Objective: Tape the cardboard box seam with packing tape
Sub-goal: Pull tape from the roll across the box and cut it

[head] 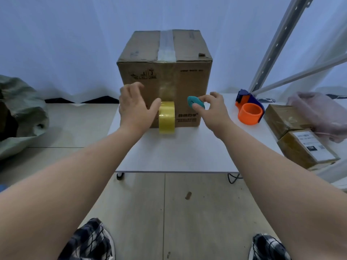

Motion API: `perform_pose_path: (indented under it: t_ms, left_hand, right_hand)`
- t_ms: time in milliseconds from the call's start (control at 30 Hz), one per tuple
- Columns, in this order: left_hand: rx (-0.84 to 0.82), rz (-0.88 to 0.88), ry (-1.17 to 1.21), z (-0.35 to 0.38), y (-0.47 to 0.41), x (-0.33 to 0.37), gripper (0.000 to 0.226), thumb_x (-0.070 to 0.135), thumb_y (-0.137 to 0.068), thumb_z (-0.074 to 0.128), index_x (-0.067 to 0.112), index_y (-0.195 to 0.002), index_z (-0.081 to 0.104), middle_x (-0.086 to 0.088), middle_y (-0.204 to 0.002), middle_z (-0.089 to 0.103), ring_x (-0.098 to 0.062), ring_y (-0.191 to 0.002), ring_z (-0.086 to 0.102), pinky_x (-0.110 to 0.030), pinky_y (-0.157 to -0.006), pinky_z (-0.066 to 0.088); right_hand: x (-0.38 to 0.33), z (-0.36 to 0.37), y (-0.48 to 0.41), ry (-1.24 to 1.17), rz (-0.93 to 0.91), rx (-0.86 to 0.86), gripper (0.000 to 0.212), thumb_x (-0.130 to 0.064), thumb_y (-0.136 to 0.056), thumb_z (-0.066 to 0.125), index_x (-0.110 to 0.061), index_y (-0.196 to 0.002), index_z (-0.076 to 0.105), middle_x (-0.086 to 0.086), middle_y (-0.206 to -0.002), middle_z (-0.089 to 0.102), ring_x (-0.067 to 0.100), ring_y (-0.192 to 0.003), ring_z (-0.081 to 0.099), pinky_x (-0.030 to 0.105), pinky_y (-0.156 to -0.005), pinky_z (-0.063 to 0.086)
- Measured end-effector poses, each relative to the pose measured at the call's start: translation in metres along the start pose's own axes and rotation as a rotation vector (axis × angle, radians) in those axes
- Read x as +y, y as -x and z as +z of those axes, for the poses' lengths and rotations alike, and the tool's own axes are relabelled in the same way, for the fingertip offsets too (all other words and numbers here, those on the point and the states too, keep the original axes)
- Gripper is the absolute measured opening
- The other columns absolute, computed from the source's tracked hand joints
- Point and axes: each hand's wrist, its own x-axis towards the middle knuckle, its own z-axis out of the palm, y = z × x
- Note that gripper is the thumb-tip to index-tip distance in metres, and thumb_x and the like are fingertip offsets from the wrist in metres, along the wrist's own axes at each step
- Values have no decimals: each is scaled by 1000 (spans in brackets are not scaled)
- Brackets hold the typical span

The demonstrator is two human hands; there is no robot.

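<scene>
Left hand [134,107]: open, fingers spread, thumb touching the left side of the tape roll [167,117]; fingers lie against the front of the box [165,76].

Right hand [212,111]: closed in a pinch on a teal cutter [195,101], thumb below and forefinger above, held in front of the box face, just right of the roll.

Tape roll: yellow, standing on edge on the tabletop [178,152] against the box front, between the two hands. A clear strip [166,45] runs from it up the front face and along the top seam to the far edge.

Box: brown cardboard, closed, upright on the tabletop beyond both hands; printed marks on the front.

Dispenser [249,109]: orange and blue, on the tabletop, right of the right hand, apart from it.

Two small parcels [298,136]: brown, one labelled, further right at the tabletop edge.

Pink bag [319,113]: behind the parcels.

Green sack [20,117]: on the floor, far left of the left hand.
</scene>
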Motion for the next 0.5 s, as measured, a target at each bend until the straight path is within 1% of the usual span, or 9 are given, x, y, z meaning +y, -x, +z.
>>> perform_pose_path:
  t_ms: [67,100,167,200,267,300,333,433,500]
  left_hand:
    - [-13,-205,129,0,-6,-6,59,44,-82,63,14,-125,36,-13,-135,29,-31,-125,35,-38,-101,32]
    - [-33,-275,192,2,-8,-9,62,45,-81,64,15,-125,34,-12,-137,27,-31,-125,35,-37,-99,33]
    - [-67,-370,363,4,-12,-14,67,45,-80,67,14,-125,29,-10,-140,25,-25,-119,39,-32,-91,34]
    - [-82,-408,456,5,-13,-16,71,44,-80,68,14,-128,25,-8,-141,27,-22,-117,40,-30,-89,33]
    - [-113,-473,592,11,-15,-22,84,44,-80,69,16,-137,15,-7,-146,30,-20,-122,40,-31,-94,35]
    - [-125,-495,632,13,-16,-24,93,45,-79,70,18,-143,8,-7,-150,29,-21,-128,39,-34,-101,35]
    - [-137,-503,656,15,-17,-25,98,44,-77,72,20,-146,6,-6,-152,29,-21,-132,38,-37,-108,34]
    - [-166,-482,678,17,-21,-30,92,44,-70,78,19,-141,26,-3,-142,41,-20,-127,45,-42,-109,38]
    - [-183,-490,674,13,-20,-31,91,44,-68,79,16,-138,29,-2,-139,41,-19,-125,47,-39,-107,40]
  right_hand:
    - [-1,3,-2,-7,-8,-44,23,-25,-90,61,-16,-110,63,11,-155,19,22,-145,12,31,-108,23]
    - [0,5,-3,-20,-11,-58,20,-24,-89,62,-17,-108,64,12,-155,20,19,-146,8,27,-107,21]
    - [0,12,-6,-50,-27,-72,15,-23,-87,65,-20,-102,65,11,-151,30,14,-140,20,14,-102,21]
    - [0,15,-7,-62,-34,-65,14,-24,-85,66,-22,-99,66,10,-146,35,14,-131,33,13,-103,30]
    - [1,22,-13,-91,-42,-27,12,-27,-82,70,-25,-94,68,11,-137,39,19,-117,47,33,-102,45]
    - [2,24,-16,-106,-41,-8,12,-28,-81,71,-26,-93,68,10,-133,40,22,-115,49,39,-100,47]
    - [1,25,-18,-120,-41,6,12,-27,-81,71,-26,-92,68,10,-130,41,24,-113,50,40,-99,48]
    - [-2,26,-21,-151,-26,13,16,-24,-82,71,-18,-96,69,8,-125,41,24,-109,52,31,-94,48]
    - [-4,25,-16,-153,-9,-5,19,-23,-82,71,-15,-99,69,7,-125,39,21,-106,52,26,-90,45]
